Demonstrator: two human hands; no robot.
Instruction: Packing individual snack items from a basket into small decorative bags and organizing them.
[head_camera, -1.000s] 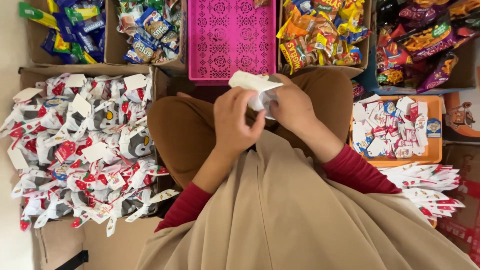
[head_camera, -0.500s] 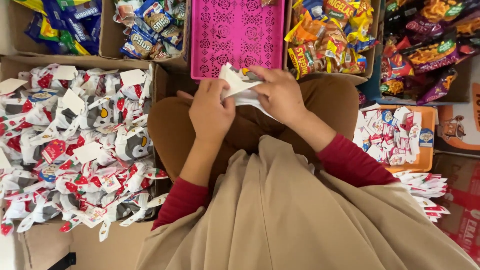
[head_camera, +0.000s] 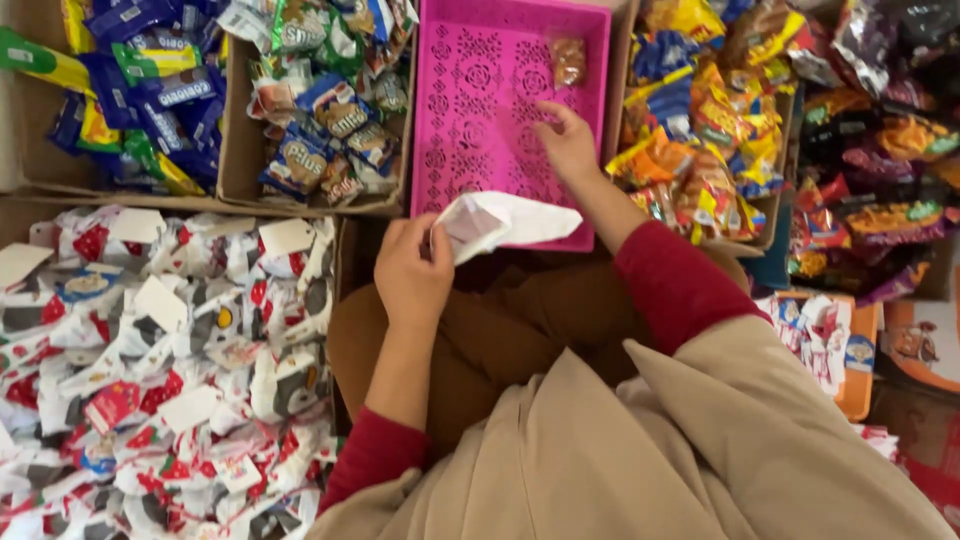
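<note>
pink tray (head_camera: 470, 110) far end cut off at top edge, small brown packet (head_camera: 568, 60) blurred, right hand (head_camera: 566, 140) fingertips blurred, white packet pile (head_camera: 150, 370) cropped left

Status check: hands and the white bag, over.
Left hand grips white bag. Right hand open over pink tray, near brown packet. Nothing between.

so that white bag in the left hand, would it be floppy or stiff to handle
Probably floppy: the white bag sags and creases where the left hand pinches its edge. It likely weighs little, since that pinch alone keeps it up over the pink tray. It looks thin, so it may crumple or tear easily.
</note>
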